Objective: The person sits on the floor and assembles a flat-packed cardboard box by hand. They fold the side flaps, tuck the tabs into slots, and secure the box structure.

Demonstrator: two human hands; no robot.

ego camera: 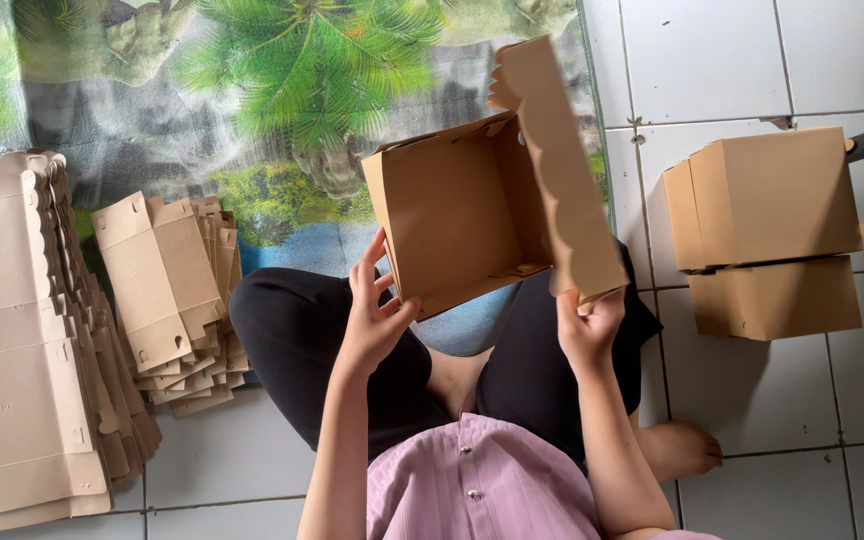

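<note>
You wear a pale pink-lilac shirt (487,480) with fine vertical ribbing, closed down the front by small round buttons (473,494) that catch a little light, and its short sleeves leave both forearms uncovered. Your trousers (352,335) are plain black, smooth and unpatterned, reaching down the legs to end above a bare foot (680,450). Your left hand (377,320) and right hand (589,325) are bare too, with no gloves, rings, watch or bracelet showing at the fingers or wrists
</note>
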